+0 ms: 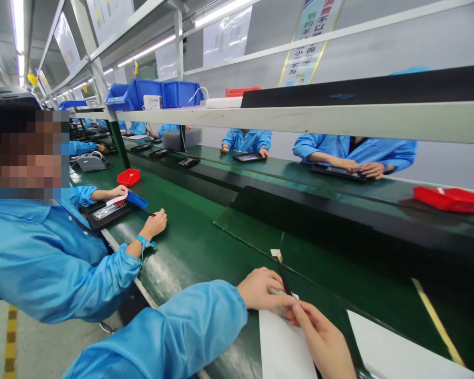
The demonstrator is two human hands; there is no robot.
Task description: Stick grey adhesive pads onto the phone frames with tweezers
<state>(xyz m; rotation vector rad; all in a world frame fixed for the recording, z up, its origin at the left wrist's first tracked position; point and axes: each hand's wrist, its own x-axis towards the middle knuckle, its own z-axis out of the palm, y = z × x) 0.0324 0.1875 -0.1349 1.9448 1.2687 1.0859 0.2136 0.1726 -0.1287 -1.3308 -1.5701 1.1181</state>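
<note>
My left hand point(263, 289), in a blue sleeve, is closed with its fingers bent above the green bench. A thin dark strip point(285, 278) rises from its fingers, with a small white and tan piece point(276, 255) at the far end. Against its fingertips, my right hand point(324, 337) pinches with thumb and forefinger. What lies between those fingertips is mostly covered; a small white bit shows there. Beneath both hands is a white sheet point(282, 350) on the bench.
Another white sheet point(395, 350) lies at right. To the left, a co-worker in blue point(63, 263) handles a blue piece point(137, 200) over a dark device point(108, 211). Red trays point(128, 177) and a shelf point(300, 117) border the bench. Other workers sit opposite.
</note>
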